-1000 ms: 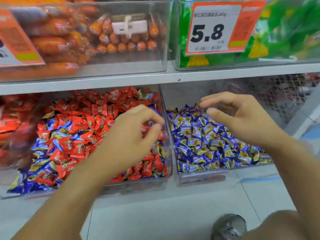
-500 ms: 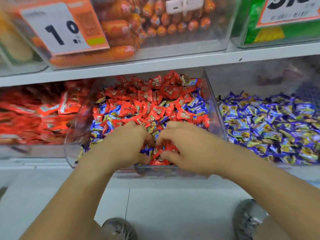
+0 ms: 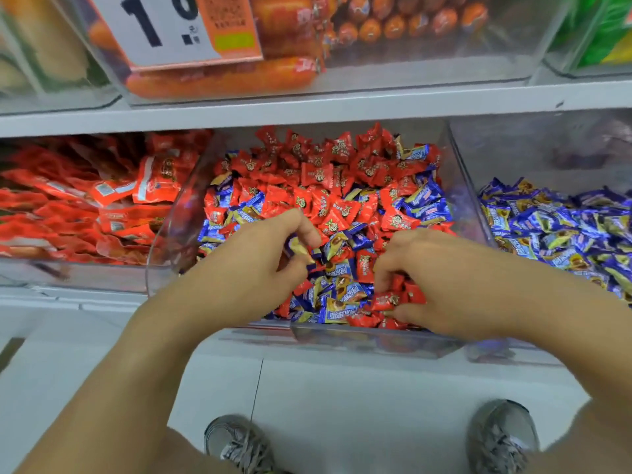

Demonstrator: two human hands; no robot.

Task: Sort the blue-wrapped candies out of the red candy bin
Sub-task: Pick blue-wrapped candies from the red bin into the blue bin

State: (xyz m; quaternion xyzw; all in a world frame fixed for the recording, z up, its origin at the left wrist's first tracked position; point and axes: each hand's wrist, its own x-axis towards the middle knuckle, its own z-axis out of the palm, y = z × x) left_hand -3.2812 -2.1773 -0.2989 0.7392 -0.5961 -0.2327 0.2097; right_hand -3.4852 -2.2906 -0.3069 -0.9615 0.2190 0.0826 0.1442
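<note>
Both hands work in the clear red candy bin (image 3: 468, 186). Left hand (image 3: 253, 265), fingers curled, pinches one blue-wrapped candy (image 3: 298, 247); right hand (image 3: 441, 285) curls over red candies (image 3: 386, 299). Loose blue candies (image 3: 424, 203), too many to count, lie scattered among them.

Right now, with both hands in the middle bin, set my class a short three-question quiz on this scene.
1. True or false: the left hand pinches a blue-wrapped candy.
2. The right hand works at the red candy bin's: A back, B front, C outside?
3. Which side of it is the bin of blue candies?

Key: 1 true; 2 B; 3 right.
</note>
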